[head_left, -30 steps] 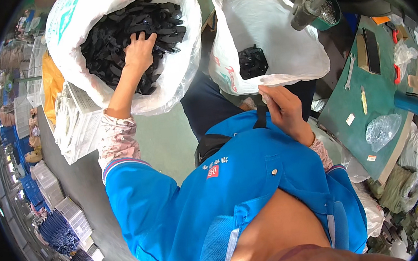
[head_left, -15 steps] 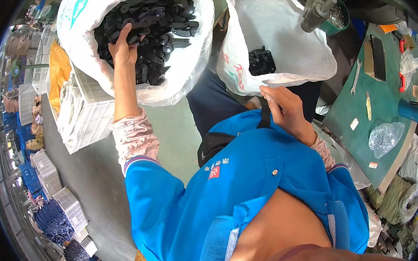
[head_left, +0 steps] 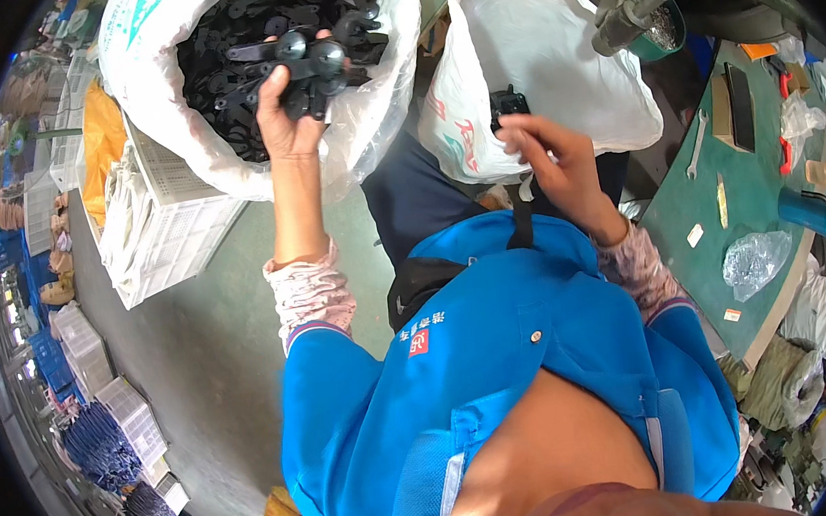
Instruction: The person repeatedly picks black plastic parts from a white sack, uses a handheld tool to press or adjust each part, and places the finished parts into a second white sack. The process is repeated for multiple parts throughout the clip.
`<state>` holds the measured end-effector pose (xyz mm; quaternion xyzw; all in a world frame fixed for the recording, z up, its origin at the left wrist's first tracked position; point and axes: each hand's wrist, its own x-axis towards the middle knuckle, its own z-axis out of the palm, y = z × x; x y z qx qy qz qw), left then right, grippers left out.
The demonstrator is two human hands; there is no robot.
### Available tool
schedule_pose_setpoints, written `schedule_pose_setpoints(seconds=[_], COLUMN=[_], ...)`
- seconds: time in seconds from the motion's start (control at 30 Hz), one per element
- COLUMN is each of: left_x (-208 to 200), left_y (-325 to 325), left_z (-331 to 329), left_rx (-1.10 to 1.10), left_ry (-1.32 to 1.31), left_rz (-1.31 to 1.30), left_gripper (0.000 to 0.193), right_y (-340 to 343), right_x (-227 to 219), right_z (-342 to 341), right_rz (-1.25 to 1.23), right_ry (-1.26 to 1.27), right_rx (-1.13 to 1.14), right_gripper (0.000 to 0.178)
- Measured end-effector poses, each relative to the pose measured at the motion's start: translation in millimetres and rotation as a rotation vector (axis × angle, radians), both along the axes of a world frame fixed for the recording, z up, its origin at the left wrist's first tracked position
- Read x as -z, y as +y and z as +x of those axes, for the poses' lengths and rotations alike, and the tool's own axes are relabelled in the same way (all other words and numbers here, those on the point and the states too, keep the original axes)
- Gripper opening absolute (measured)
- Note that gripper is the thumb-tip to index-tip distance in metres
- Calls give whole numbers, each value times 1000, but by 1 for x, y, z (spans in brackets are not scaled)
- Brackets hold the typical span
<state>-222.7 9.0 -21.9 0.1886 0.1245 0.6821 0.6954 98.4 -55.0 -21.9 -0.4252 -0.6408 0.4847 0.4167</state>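
Over the mouth of a white sack [head_left: 144, 95] at the far left, my left hand [head_left: 288, 121] grips several black parts [head_left: 315, 63], each with a round disc end and a narrow arm. A heap of the same kind of black parts [head_left: 225, 62] fills the sack beneath it. My right hand [head_left: 557, 155] is raised at the near rim of a second white sack [head_left: 573, 63], its fingers apart and nothing visible in them. Inside that sack, close to my right fingertips, lies a small pile of black parts [head_left: 509, 103], partly hidden by the hand.
White plastic crates [head_left: 181, 221] with white sacking stand left of the full sack. On the right, a green table [head_left: 688, 222] carries a wrench [head_left: 698, 143], a blue flask [head_left: 812, 213] and a clear plastic bag [head_left: 758, 263]. Metal machinery [head_left: 634, 18] juts in above the second sack.
My left hand has risen out of the heap and shifted right, now with several black parts in it. My right hand has lifted slightly over the near rim of its sack.
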Motion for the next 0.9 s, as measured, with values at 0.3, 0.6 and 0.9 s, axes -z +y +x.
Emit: schedule_pose_setpoints(seconds=[0.3, 0.6, 0.9], left_x=[-2, -7, -10], left_y=[4, 7, 14], left_z=[115, 165, 187], left_rx=[91, 325, 318], left_ry=[129, 54, -170], left_rz=[15, -74, -231], left_gripper=[44, 40, 28], right_y=[29, 27, -4], right_x=[-26, -22, -12], right_z=[-42, 30, 95], right_rz=[-259, -271, 35], right_ry=[432, 386, -133], right_rx=[101, 217, 248], right_gripper=[16, 14, 13])
